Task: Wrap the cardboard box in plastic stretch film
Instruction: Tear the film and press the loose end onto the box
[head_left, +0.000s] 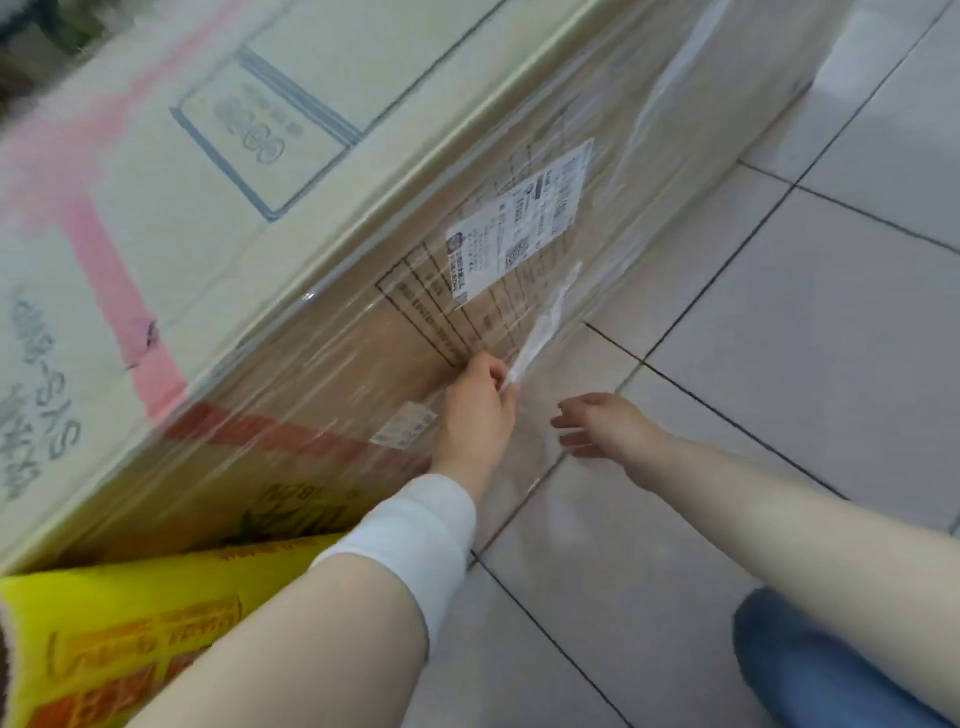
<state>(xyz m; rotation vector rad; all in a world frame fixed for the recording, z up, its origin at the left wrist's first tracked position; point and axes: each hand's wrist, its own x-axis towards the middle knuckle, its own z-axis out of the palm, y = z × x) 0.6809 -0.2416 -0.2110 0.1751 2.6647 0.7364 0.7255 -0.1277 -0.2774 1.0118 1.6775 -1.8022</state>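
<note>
Pale tiled floor (779, 338), dark grout lines. Yellow printed sack (104, 623) lower left. Blue denim knee (810, 670) lower right.

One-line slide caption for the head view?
Left hand pinches bunched stretch film beside the wrapped cardboard box; right hand open nearby.

Film-wrapped (623, 171) brown cardboard box (332, 374)

A wide, smooth white wrap (415, 540) circles the left forearm (311, 634) just behind the wrist; both forearms are otherwise bare; blue denim jeans (810, 670) cover a knee at the near right.
</note>
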